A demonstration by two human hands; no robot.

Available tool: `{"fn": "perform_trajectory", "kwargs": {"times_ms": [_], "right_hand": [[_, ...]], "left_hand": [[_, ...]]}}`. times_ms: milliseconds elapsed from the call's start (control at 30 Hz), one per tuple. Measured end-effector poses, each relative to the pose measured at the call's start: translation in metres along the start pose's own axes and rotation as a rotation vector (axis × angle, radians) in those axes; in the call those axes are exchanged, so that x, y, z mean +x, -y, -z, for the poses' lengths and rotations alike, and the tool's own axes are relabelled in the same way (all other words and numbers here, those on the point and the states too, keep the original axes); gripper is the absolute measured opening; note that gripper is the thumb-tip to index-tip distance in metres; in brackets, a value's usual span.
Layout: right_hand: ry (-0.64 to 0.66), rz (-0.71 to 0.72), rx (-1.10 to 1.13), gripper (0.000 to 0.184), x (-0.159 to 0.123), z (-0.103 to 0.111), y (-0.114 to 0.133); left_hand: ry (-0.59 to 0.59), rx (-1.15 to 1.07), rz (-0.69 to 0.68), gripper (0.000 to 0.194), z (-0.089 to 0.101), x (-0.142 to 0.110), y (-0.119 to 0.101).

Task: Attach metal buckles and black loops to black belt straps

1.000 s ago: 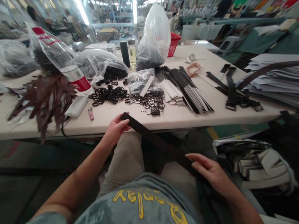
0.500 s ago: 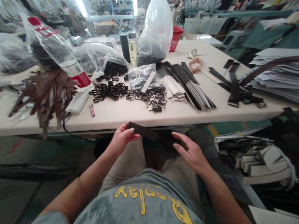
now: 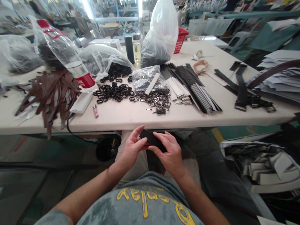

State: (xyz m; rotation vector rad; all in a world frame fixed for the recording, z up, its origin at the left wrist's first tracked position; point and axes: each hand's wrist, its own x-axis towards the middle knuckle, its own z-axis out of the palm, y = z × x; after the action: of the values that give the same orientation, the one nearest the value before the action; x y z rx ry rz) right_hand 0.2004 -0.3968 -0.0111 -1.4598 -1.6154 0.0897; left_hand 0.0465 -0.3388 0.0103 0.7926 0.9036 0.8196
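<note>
Change: your right hand (image 3: pixel 172 153) has come near your left hand (image 3: pixel 130 150) | fingers: both nearly closed, pinching the dark strap (image 3: pixel 151 137) | Meaning: short span held, near desk (image 3: pixel 114 118) front edge

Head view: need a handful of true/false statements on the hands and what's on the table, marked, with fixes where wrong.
1. The left hand and right hand both hold the dark strip. True.
2. The black rings lie to the right of the metal buckles. False: they lie to the left of them.
3. The pink tool lies on the table. True.
4. The red basket is held in the right hand. False: it is on the far part of the table.
5. A white strip lies across the clear bag. True.
</note>
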Motion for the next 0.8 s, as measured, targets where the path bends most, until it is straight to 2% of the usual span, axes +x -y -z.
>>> {"fn": "perform_trajectory", "kwargs": {"times_ms": [167, 367, 467, 533, 633, 733, 800], "right_hand": [[-0.038, 0.004, -0.097, 0.037, -0.002, 0.002, 0.001], [0.076, 0.072, -0.037, 0.02, 0.009, 0.002, 0.001], [0.142, 0.062, 0.001, 0.019, 0.014, 0.004, -0.001], [0.174, 0.061, -0.021, 0.02, 0.017, 0.006, -0.002], [0.218, 0.103, -0.09, 0.022, 0.021, 0.008, -0.001], [0.248, 0.17, -0.168, 0.025, 0.024, 0.008, 0.002], [0.257, 0.196, -0.198, 0.026, 0.024, 0.008, 0.004]], "left_hand": [[-0.017, -0.041, 0.012, 0.068, -0.004, -0.001, 0.001], [0.051, 0.004, -0.046, 0.07, 0.002, 0.001, 0.003], [0.092, 0.148, -0.161, 0.067, 0.009, 0.004, -0.003], [0.08, 0.302, -0.291, 0.063, 0.013, 0.006, -0.01], [0.104, 0.611, -0.487, 0.041, 0.018, 0.009, -0.023], [0.212, 0.802, -0.554, 0.016, 0.019, 0.012, -0.029], [0.251, 0.828, -0.566, 0.011, 0.02, 0.014, -0.028]]}}
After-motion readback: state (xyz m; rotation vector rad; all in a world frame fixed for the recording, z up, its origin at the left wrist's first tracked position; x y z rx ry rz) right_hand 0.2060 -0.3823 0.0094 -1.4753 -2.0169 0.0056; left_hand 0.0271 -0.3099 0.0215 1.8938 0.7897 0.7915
